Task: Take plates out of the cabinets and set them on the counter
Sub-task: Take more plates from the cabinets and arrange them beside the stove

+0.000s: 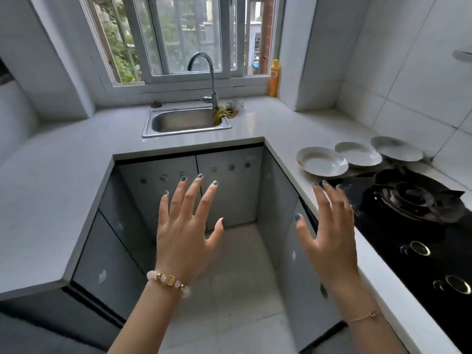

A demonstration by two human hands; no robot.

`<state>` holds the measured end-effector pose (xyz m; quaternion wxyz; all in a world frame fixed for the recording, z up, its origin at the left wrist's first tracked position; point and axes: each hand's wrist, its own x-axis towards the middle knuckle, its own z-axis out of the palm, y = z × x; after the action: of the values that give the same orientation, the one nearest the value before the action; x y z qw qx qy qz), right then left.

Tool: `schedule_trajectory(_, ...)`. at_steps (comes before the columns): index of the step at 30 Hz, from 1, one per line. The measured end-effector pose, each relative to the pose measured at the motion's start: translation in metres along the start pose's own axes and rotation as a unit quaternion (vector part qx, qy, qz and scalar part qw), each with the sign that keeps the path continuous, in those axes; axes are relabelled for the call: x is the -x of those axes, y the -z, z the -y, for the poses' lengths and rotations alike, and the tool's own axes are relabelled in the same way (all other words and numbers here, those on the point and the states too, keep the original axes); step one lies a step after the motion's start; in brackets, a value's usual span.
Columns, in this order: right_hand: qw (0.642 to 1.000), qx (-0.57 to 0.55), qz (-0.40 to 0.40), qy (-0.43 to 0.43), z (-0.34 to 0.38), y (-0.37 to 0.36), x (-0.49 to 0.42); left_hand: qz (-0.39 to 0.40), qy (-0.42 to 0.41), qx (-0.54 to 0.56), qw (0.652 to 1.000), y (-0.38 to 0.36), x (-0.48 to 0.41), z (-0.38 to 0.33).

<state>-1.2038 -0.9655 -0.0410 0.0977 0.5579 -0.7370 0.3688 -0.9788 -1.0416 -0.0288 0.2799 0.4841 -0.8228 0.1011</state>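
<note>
— What is seen at twelve o'clock?
— A steel sink (186, 121) is set below the window (178, 34), with a curved tap (207, 72) mounted behind it. A yellow cloth (224, 114) is draped over its rim beside the tap.
— And toward three o'clock?
— A black gas hob (398, 233) is fitted there. An orange bottle (274, 77) is stood at one o'clock on the sill.

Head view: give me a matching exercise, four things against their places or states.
1 bottle
2 plates
3 cloth
4 left hand

A draped over the sink's corner
B spread open, holding nothing
C on the counter beside the stove
D standing by the window's right end

Pairs: 1-D, 2-C, 3-A, 4-B
</note>
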Motion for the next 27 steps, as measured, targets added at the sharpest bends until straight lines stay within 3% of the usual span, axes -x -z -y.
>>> schedule_trajectory(15,0.992,0.063,-0.013,-0.107,-0.096,-0.049,-0.126,0.052,-0.081,0.082,0.992,-0.128,-0.164,-0.038)
schedule_trajectory(27,0.971,0.131,-0.052,-0.193,-0.14,-0.1,-0.222,0.113,-0.194,0.175,0.959,-0.244,-0.31,-0.056)
